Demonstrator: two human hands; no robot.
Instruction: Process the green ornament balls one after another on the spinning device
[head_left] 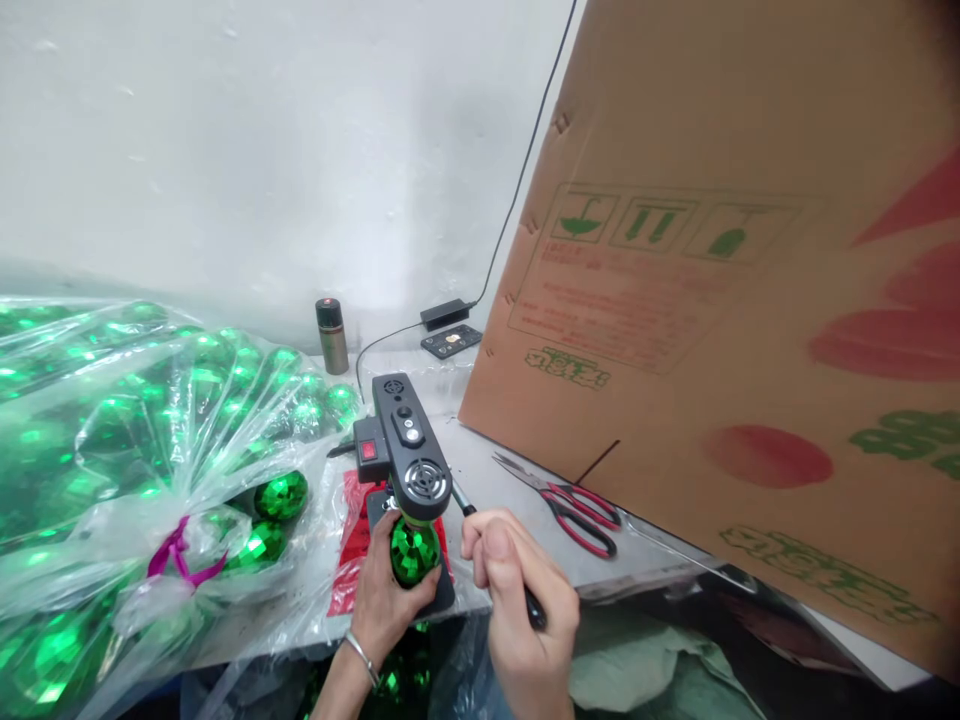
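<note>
A shiny green faceted ball sits under the round head of a black bench machine. My left hand wraps its fingers and thumb around the ball from the left and below. To the right, my right hand is closed around the black-gripped lever, whose metal rod runs up to the machine's side. Red plastic lies beneath the machine's base. How the ball's top meets the machine head is mostly hidden.
A clear bag of green balls, tied with purple ribbon, fills the left. Red-handled scissors lie right of the machine, before a large cardboard box. Behind stand a dark bottle, a power adapter with cord, and a phone.
</note>
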